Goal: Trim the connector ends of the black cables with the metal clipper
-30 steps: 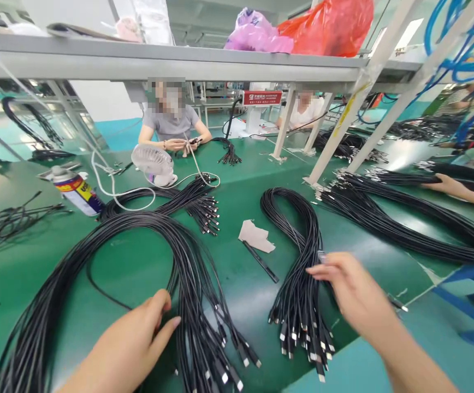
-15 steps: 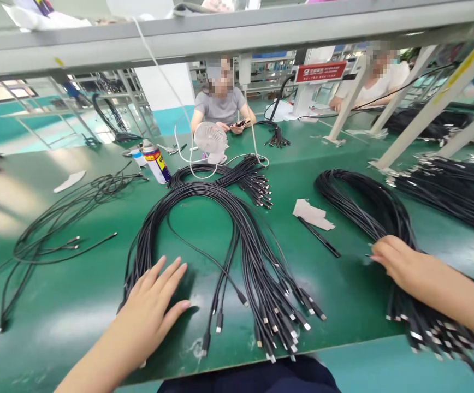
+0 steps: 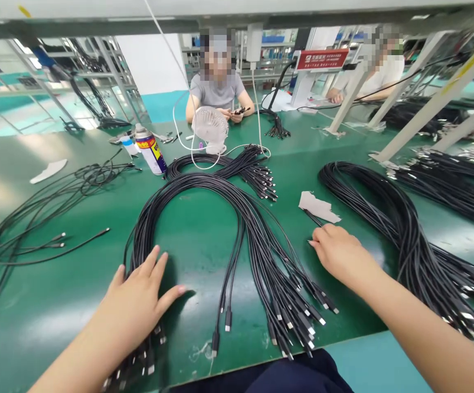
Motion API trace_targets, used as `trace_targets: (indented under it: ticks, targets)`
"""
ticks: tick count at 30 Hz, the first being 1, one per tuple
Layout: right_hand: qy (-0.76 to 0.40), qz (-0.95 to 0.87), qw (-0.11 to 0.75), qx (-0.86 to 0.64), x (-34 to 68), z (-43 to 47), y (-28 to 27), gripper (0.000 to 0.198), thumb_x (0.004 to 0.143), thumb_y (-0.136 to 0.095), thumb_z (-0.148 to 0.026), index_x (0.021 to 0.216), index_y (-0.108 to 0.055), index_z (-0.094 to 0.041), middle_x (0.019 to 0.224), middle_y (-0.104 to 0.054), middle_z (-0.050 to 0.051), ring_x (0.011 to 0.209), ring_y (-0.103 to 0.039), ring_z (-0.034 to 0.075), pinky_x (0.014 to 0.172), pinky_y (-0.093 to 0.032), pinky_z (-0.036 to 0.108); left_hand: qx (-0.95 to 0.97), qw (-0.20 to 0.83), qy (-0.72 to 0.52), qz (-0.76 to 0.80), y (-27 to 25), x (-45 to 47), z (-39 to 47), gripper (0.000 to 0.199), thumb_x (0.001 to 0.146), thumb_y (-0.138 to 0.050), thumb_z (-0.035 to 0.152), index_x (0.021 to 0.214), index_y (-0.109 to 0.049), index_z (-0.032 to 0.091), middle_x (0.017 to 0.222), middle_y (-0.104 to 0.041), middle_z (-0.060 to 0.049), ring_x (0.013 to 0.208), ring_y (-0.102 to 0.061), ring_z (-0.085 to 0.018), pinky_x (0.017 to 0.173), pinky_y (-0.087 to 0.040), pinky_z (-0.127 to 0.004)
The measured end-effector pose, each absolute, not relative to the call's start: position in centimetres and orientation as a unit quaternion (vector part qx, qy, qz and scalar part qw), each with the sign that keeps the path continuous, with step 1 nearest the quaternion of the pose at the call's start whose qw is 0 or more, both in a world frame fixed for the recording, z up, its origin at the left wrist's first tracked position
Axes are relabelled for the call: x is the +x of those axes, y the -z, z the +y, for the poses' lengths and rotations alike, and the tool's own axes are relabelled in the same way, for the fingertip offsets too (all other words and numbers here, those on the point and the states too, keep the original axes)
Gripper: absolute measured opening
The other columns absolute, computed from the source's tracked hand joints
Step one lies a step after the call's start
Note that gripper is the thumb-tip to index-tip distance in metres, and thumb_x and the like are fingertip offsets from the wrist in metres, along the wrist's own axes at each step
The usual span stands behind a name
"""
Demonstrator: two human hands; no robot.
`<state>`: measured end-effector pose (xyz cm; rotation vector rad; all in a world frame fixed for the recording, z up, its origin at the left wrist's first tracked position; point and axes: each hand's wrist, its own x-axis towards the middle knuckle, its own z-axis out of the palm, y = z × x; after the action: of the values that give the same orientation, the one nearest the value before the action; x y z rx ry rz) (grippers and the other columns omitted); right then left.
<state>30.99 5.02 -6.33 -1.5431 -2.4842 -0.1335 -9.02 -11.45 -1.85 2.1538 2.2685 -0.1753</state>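
Observation:
A thick bundle of black cables (image 3: pixel 204 183) with metal-tipped plugs lies in an arch on the green table. My left hand (image 3: pixel 136 292) rests on its left leg, fingers spread and thumb out to the side. The plug ends below are partly covered by my left wrist. To the right of the bundle, my right hand (image 3: pixel 339 251) is down near the tabletop, its fingers pinched together. Something small and pale shows at the fingertips, too small to name. A thin black stick (image 3: pixel 313 217) beside a torn paper scrap (image 3: pixel 319 207) is mostly hidden by this hand.
More black cable bundles (image 3: pixel 368 202) lie at the right, with loose cables (image 3: pixel 57 207) at the left. Farther back stand a spray can (image 3: pixel 150 150) and a small white fan (image 3: pixel 211 128). Slanted posts (image 3: pixel 421 117) support an overhead shelf. Two people sit across the table.
My right hand has moved left from the right-hand bundle to the black stick. The single cable curving inside the arch no longer shows there. My left hand stays on the bundle.

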Motion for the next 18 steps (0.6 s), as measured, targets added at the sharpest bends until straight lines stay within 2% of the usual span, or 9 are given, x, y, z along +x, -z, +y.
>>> trace_targets:
  ticks: [2, 4, 7, 9, 12, 15, 18]
  targets:
    - [0.041, -0.828, 0.103, -0.549, 29.7, 5.1, 5.3, 0.022, 0.1, -0.055, -0.035, 0.1, -0.065, -0.015, 0.104, -0.067, 0.008, 0.095, -0.064, 0.022, 0.083, -0.053, 0.04, 0.668, -0.008, 0.1, 0.737, 1.7, -9.6, -12.9, 0.065, 0.095, -0.045, 0.048, 0.148, -0.051, 0.011, 0.159, -0.039, -0.02, 0.143, -0.043, -0.044, 0.114, -0.027, -0.073]
    - [0.025, -0.818, 0.096, -0.567, 27.9, 5.5, 4.3, 0.034, 0.103, -0.046, -0.038, 0.114, -0.064, -0.012, 0.114, -0.066, 0.017, 0.109, -0.063, 0.029, 0.09, -0.051, 0.045, 0.666, 0.001, 0.114, 0.737, 1.8, -10.1, -13.7, 0.06, 0.095, -0.041, 0.04, 0.147, -0.053, 0.011, 0.158, -0.043, -0.017, 0.148, -0.035, -0.043, 0.114, -0.029, -0.074]
    - [-0.031, -0.81, 0.051, -0.583, 23.2, 6.3, 3.5, 0.063, 0.101, -0.038, -0.057, 0.137, -0.053, -0.008, 0.112, -0.068, 0.022, 0.104, -0.066, 0.034, 0.084, -0.053, 0.047, 0.681, 0.027, 0.069, 0.728, 2.1, -10.7, -14.1, 0.058, 0.097, -0.034, 0.032, 0.146, -0.054, 0.009, 0.157, -0.046, -0.016, 0.15, -0.031, -0.041, 0.113, -0.038, -0.068]
    - [-0.076, -0.804, 0.009, -0.589, 19.1, 6.7, 3.3, 0.07, 0.099, -0.042, -0.063, 0.144, -0.047, -0.009, 0.113, -0.069, 0.02, 0.1, -0.068, 0.031, 0.083, -0.055, 0.047, 0.696, 0.043, 0.026, 0.716, 2.4, -11.2, -14.1, 0.057, 0.097, -0.034, 0.031, 0.144, -0.055, 0.008, 0.156, -0.048, -0.018, 0.152, -0.027, -0.041, 0.112, -0.039, -0.066]
    - [-0.142, -0.791, -0.053, -0.593, 13.6, 6.9, 2.2, 0.053, 0.099, -0.055, -0.052, 0.139, -0.052, -0.018, 0.12, -0.067, 0.011, 0.098, -0.069, 0.024, 0.085, -0.058, 0.045, 0.71, 0.053, -0.013, 0.702, 2.8, -11.7, -14.2, 0.055, 0.098, -0.034, 0.033, 0.142, -0.057, 0.009, 0.154, -0.051, -0.017, 0.153, -0.024, -0.041, 0.112, -0.038, -0.068]
    - [-0.175, -0.778, -0.085, -0.597, 11.3, 6.6, 0.3, 0.041, 0.098, -0.061, -0.041, 0.132, -0.058, -0.018, 0.126, -0.064, 0.011, 0.104, -0.067, 0.024, 0.088, -0.058, 0.046, 0.715, 0.036, -0.042, 0.697, 3.2, -12.1, -14.5, 0.054, 0.098, -0.035, 0.036, 0.14, -0.056, 0.009, 0.15, -0.056, -0.018, 0.152, -0.026, -0.039, 0.113, -0.039, -0.066]
    - [-0.174, -0.779, -0.09, -0.595, 11.9, 6.3, -1.1, 0.037, 0.097, -0.063, -0.035, 0.13, -0.059, -0.017, 0.128, -0.064, 0.01, 0.107, -0.067, 0.025, 0.089, -0.058, 0.046, 0.715, 0.01, -0.065, 0.696, 3.7, -13.3, -15.0, 0.048, 0.097, -0.041, 0.036, 0.134, -0.056, 0.01, 0.145, -0.06, -0.021, 0.149, -0.037, -0.037, 0.113, -0.043, -0.059]
